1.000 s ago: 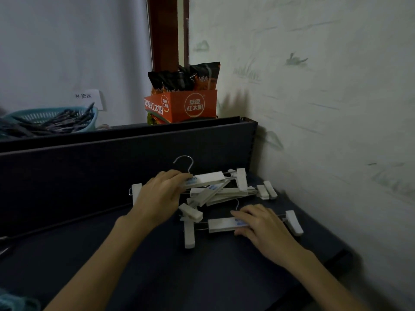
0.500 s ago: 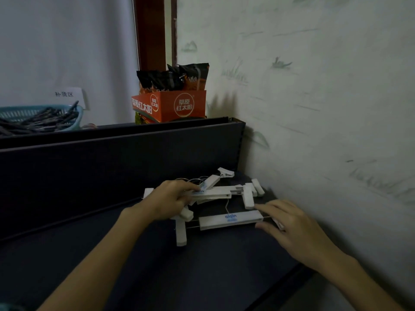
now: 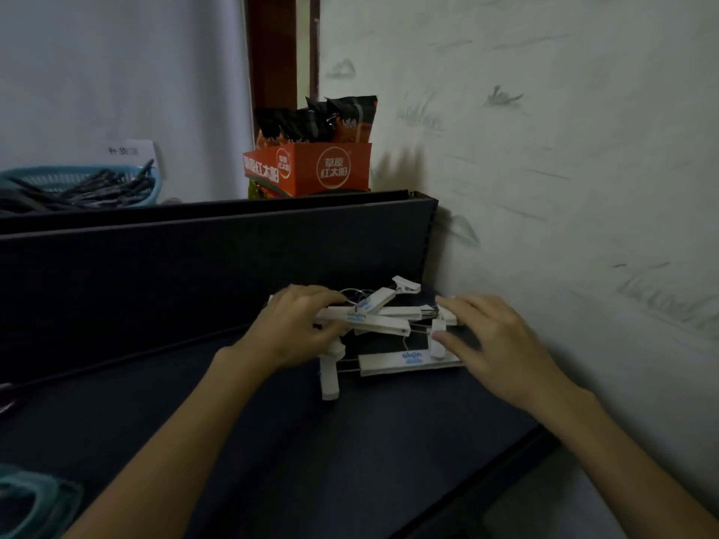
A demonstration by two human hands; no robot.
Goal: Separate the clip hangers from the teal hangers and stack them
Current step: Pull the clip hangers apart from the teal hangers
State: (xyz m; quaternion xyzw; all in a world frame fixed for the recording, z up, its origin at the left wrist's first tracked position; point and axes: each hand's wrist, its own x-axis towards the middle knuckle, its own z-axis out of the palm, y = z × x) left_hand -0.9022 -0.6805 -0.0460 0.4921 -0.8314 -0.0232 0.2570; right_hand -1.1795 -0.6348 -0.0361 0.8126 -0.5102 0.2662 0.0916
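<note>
On the dark shelf (image 3: 350, 461) by the wall (image 3: 564, 169), left hand (image 3: 295, 332) grips white clip hangers (image 3: 373, 320); right hand (image 3: 502, 344) spreads loosely.

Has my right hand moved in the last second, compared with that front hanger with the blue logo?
Yes. The right hand has moved off the logo hanger, away from the person, to the right end of the white hanger pile near the wall.

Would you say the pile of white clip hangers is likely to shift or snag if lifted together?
Probably yes. The white clip hangers lie crossed at angles, so their wire hooks and clips may tangle. The bars look rigid and light. The left hand grips one end only, so loose ones could slide off.
</note>
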